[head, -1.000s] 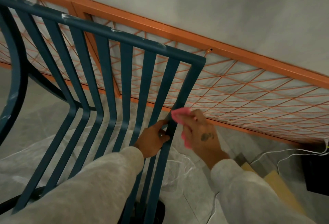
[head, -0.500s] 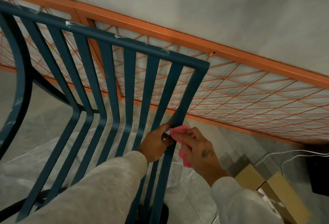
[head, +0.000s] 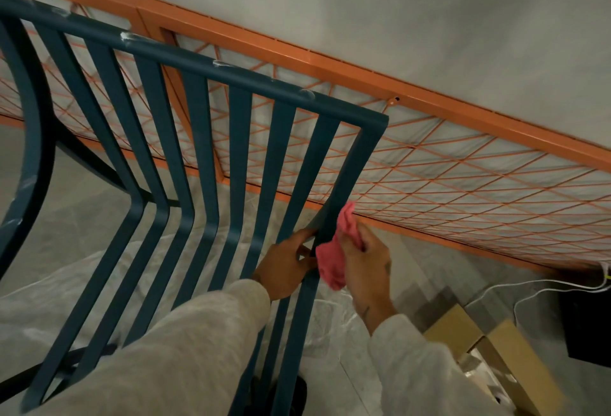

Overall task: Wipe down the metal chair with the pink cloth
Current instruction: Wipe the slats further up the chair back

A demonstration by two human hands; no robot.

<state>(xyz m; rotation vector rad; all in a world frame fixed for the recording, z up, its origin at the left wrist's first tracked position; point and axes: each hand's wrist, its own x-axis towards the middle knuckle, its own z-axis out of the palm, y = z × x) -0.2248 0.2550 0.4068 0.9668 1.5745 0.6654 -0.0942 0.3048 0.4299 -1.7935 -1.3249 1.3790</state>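
Note:
A dark teal metal chair (head: pixel 198 137) with several flat slats fills the left and middle of the view, white smears on its top rail. My left hand (head: pixel 284 265) grips the outermost right slat from the inside. My right hand (head: pixel 365 260) holds a crumpled pink cloth (head: pixel 334 260) pressed against the outer side of that same slat, just right of my left hand. Both sleeves are light grey.
An orange metal frame (head: pixel 363 75) with diagonal wire mesh leans against the grey wall behind the chair. Plastic sheeting (head: pixel 82 290) covers the floor. Cardboard boxes (head: pixel 489 349) lie at lower right, beside white cables (head: pixel 545 286) and a black object (head: pixel 585 319).
The pink cloth and my right hand slid down the right slat, then the cloth bunched up higher against it. My left hand kept its grip on the slat.

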